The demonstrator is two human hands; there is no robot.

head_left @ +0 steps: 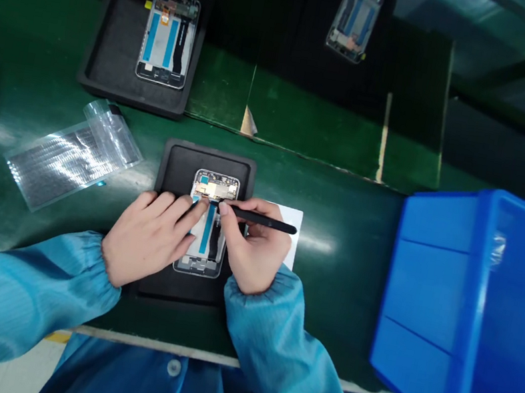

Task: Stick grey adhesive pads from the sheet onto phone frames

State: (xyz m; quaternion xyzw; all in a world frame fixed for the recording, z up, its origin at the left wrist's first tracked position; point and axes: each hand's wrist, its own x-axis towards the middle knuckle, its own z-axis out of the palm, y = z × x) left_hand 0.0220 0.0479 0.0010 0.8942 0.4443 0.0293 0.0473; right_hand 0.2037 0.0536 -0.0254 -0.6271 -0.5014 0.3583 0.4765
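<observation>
Phone frame (207, 227): open, lying in the black tray (181, 165) just in front of me on the green mat (342, 204).
Left hand (148, 237): my fingers flat on the frame's left side, gripping nothing.
Right hand (253, 249): pinching the black stylus (263, 221), tip on the frame's upper part.
Behind: second phone frame (168, 38) in another tray.
Left: foil bag (71, 156).
Right: blue bin (475, 315).

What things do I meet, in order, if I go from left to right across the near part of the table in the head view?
Clear plastic bag → left hand → opened phone in its black tray → right hand holding a black stylus → blue bin.
</observation>
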